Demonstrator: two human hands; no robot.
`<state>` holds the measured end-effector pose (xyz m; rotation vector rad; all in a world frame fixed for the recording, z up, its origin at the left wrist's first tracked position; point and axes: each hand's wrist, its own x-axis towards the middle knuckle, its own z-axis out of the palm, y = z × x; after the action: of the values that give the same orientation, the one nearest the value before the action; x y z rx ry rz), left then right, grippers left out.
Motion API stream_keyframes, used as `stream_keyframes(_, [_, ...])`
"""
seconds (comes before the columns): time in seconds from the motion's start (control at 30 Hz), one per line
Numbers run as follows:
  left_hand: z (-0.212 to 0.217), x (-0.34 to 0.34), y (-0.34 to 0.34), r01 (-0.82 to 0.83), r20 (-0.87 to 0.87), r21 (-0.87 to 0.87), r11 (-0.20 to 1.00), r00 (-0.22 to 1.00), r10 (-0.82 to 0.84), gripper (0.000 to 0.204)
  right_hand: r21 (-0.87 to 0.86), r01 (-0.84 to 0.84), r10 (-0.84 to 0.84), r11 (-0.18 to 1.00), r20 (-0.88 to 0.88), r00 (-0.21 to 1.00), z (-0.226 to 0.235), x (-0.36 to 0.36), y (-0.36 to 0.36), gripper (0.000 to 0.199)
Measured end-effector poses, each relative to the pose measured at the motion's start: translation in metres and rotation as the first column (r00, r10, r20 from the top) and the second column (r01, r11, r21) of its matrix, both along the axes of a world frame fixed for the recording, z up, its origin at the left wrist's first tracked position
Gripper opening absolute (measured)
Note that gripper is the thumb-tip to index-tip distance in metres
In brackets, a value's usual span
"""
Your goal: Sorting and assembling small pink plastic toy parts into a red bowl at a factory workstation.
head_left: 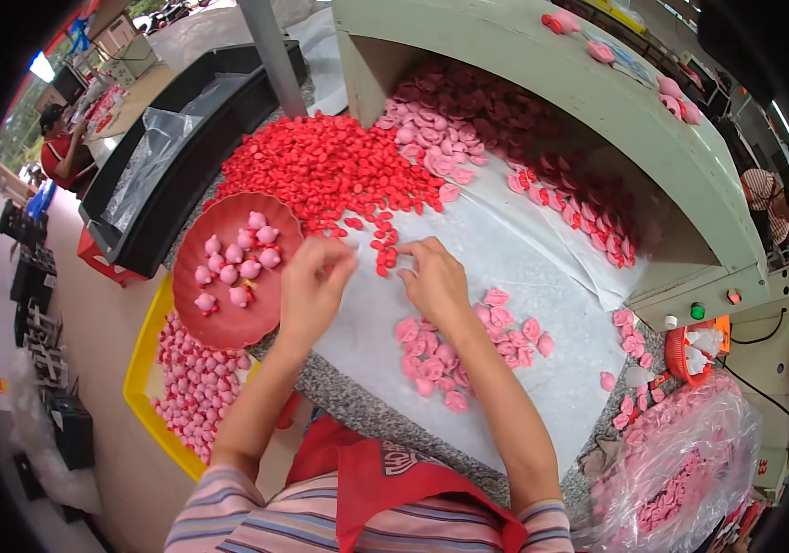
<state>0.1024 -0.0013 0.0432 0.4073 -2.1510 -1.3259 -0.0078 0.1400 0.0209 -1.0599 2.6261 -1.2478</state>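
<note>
My left hand [316, 281] is over the white sheet [542, 405], beside the red bowl. Its thumb and fingertips are drawn together; whatever they may hold is too small to make out. Across from it, my right hand [438, 281] has its fingers curled at a short trail of small red plastic pieces [383, 244]. Its fingertips touch or nearly touch these pieces, and I cannot make out what is between them. The trail runs down from a big heap of red pieces [312, 170]. Under my right forearm lie loose pink cupped shell pieces [422, 355].
The red bowl [194, 313] holds round pink parts with red bits. Below it is a yellow tray [141, 364] of similar parts. A black bin [123, 249], a pale green machine [542, 41] with pink shells beneath it, an orange basket [680, 355] and a plastic bag [717, 442] surround the table.
</note>
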Motion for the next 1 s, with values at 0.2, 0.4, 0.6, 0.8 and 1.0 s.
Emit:
stream_keyframes(0.2, [0.0, 0.075, 0.027, 0.084, 0.143, 0.068, 0.994, 0.985, -0.093, 0.018, 0.232, -0.107, 0.087, 0.967, 0.094, 0.992, -0.006, -0.018, -0.034, 0.032])
stream_keyframes(0.4, [0.009, 0.033, 0.031, 0.226, 0.052, 0.04, 0.973, 0.972, -0.228, 0.016, -0.305, 0.185, 0.047, 0.934, 0.619, 0.784, 0.012, -0.026, 0.03, 0.026])
stream_keyframes(0.6, [-0.004, -0.027, 0.055, 0.457, 0.086, -0.043, 0.888, 0.888, -0.453, 0.02, -0.426, 0.422, 0.15, 0.8, 0.824, 0.546, 0.017, 0.007, 0.148, 0.019])
stream_keyframes(0.8, [-0.003, -0.041, 0.089, 0.551, 0.153, -0.425, 0.718, 0.826, -0.543, 0.021, -0.588, 0.603, 0.441, 0.54, 0.807, 0.393, 0.012, 0.045, 0.17, 0.02])
stream_keyframes(1.0, [-0.017, -0.101, 0.117, 0.519, 0.326, -0.474, 0.711, 0.854, -0.406, 0.014, -0.464, 0.552, 0.19, 0.693, 0.856, 0.482, 0.014, 0.05, 0.166, 0.026])
